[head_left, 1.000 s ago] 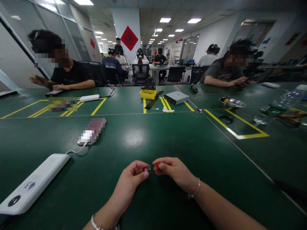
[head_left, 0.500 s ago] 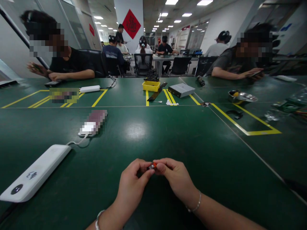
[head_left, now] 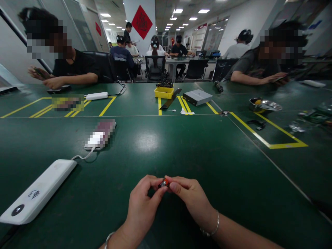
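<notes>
Over a glossy green desk [head_left: 116, 193], the left hand [head_left: 142, 200] pinches a small dark-and-silver piece [head_left: 163, 184] just left of a small orange piece [head_left: 166, 181] pinched by the right hand [head_left: 193, 197].

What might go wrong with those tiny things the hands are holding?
The small silver-and-dark piece sits between the left hand's fingertips, so it might slip and drop onto the green table.

The little orange piece is mostly hidden by the right hand, so lining the two up could be tricky.

The white cable lies loose between the white device and the phone; a stray arm could snag it.
</notes>
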Motion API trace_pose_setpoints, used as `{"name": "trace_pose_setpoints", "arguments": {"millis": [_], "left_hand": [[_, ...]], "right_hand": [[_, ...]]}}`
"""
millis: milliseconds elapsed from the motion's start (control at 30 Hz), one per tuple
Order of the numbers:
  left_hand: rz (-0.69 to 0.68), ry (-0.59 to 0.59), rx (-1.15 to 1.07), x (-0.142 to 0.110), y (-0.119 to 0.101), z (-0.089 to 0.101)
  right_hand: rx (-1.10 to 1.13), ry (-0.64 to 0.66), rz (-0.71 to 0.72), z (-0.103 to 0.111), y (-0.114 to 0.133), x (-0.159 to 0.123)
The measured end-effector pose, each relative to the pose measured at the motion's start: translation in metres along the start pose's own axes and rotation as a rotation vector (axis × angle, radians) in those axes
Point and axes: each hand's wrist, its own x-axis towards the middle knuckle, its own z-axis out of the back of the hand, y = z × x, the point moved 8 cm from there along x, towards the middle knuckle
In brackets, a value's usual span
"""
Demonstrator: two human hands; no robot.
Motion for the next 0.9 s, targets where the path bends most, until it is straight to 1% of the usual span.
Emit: {"name": "trace_pose_setpoints", "arguments": {"millis": [67, 133, 233, 300, 400, 467, 500, 533, 600, 667, 700, 733, 800, 833, 900], "left_hand": [[-0.041, 0.017, 0.038, -0.001, -0.004, -0.001], [-0.071, 0.03, 0.07, -0.003, -0.006, -0.001], [-0.104, 0.05, 0.098, -0.004, -0.007, -0.003], [-0.118, 0.084, 0.111, -0.003, -0.007, -0.006], [-0.096, 0.153, 0.128, -0.001, -0.005, -0.013], [-0.064, 0.186, 0.14, 0.0, -0.002, -0.016], [-0.048, 0.18, 0.149, 0.0, -0.001, -0.015], [-0.04, 0.16, 0.155, 0.001, 0.001, -0.013], [-0.018, 0.121, 0.176, 0.003, 0.004, -0.008], [0.016, 0.09, 0.188, 0.005, 0.008, -0.004], [0.039, 0.079, 0.188, 0.006, 0.011, -0.002], [0.063, 0.068, 0.182, 0.007, 0.013, -0.001], [0.109, 0.049, 0.155, 0.009, 0.019, 0.002], [0.133, 0.041, 0.133, 0.01, 0.021, 0.002], [0.168, 0.026, 0.085, 0.01, 0.026, 0.003]], "right_hand": [[0.065, -0.055, -0.077, 0.004, -0.005, 0.001], [0.105, -0.085, -0.114, 0.005, -0.007, 0.0], [0.139, -0.086, -0.122, 0.003, -0.008, -0.001], [0.143, -0.082, -0.116, 0.0, -0.009, -0.002], [0.049, -0.073, -0.082, 0.001, -0.005, 0.0], [-0.075, -0.098, -0.042, 0.015, 0.003, 0.006], [-0.146, -0.139, -0.014, 0.029, 0.009, 0.009], [-0.225, -0.209, 0.019, 0.05, 0.016, 0.013], [-0.412, -0.428, 0.091, 0.108, 0.033, 0.013], [-0.669, -0.7, 0.11, 0.174, 0.049, 0.001], [-0.798, -0.799, 0.09, 0.205, 0.055, -0.007], [-0.916, -0.87, 0.039, 0.232, 0.057, -0.015], [-1.074, -0.966, -0.103, 0.278, 0.053, -0.032], [-1.115, -0.995, -0.176, 0.295, 0.05, -0.039], [-1.137, -1.03, -0.291, 0.318, 0.04, -0.05]]}}
